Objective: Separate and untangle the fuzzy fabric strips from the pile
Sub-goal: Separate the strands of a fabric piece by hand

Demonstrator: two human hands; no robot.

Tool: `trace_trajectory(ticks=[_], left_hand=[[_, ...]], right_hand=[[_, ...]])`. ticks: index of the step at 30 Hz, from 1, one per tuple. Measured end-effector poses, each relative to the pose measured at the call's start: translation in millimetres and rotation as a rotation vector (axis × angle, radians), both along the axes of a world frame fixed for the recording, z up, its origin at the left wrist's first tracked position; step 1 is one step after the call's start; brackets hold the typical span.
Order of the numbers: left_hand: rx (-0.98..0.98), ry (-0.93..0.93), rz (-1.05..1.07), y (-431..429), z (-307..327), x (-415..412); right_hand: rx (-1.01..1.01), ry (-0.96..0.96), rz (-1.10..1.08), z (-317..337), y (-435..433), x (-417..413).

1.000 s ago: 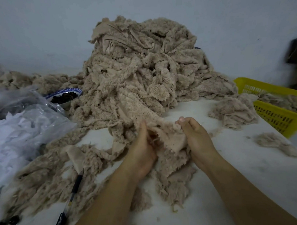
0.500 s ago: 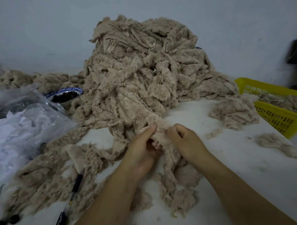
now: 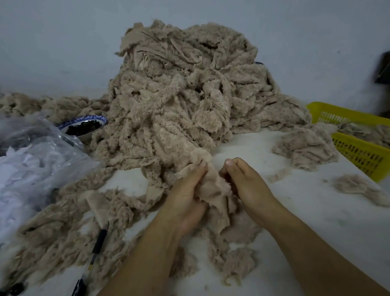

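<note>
Strips [image 3: 209, 192] from the near foot of a big pile [image 3: 187, 92] sit pinched in both hands' grip, left [image 3: 187, 193] and right [image 3: 247, 185]. Few loose pieces lie in the right basket [image 3: 357, 154]; most remains tangled.

Both hands are drawing closer together at the foot of the big pile [image 3: 183, 99]. The left hand [image 3: 187, 197] and right hand [image 3: 247, 185] are now bunching the fuzzy strip [image 3: 213, 189] that was spread wide between them a second ago.
</note>
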State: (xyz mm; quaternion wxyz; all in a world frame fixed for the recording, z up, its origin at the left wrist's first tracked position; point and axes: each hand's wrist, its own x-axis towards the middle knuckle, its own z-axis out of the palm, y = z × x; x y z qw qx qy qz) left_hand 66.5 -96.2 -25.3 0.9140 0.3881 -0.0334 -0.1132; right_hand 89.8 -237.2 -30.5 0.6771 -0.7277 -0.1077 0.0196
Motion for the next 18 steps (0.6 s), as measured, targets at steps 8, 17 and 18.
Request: trace_trajectory(ticks=[8, 17, 18], left_hand=[[0.231, 0.128, 0.22, 2.1, -3.4, 4.1], [0.168, 0.18, 0.24, -4.9, -2.4, 2.6], [0.172, 0.173, 0.247, -4.7, -2.6, 2.9]], right_hand=[[-0.217, -0.099, 0.229, -2.4, 6.9, -7.2], [0.097, 0.099, 0.046, -8.2, 11.1, -2.5], [0.072, 0.099, 0.037, -6.5, 10.5, -2.8]])
